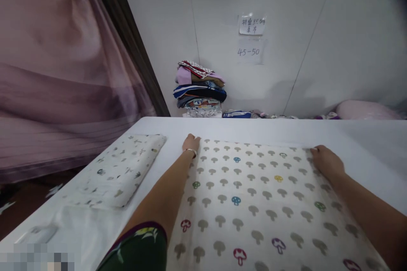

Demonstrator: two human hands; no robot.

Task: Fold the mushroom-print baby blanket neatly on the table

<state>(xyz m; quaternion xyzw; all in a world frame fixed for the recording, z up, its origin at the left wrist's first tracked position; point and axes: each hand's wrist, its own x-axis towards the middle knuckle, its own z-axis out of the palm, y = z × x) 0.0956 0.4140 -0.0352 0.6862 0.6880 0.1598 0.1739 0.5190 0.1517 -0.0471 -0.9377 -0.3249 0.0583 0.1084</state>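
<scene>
A white cloth [251, 194] printed with grey mushrooms and a few coloured ones lies spread over the white table, running out of view at the bottom. At its far left corner, my left hand [191, 143], with a bracelet at the wrist, has its fingers closed on the edge. My right hand [329, 163] pinches the far right corner, its fingertips partly hidden. Between the two hands the far edge is stretched fairly straight. Left of my left forearm lies a flat folded cloth [122, 169] with a small scattered print.
The white table [260, 129] ends at a pale wall with two paper notes [251, 38]. Behind its far edge rises a stack of folded fabrics [200, 89], with a pink bundle [365, 110] farther right. A pink curtain [63, 72] hangs on the left.
</scene>
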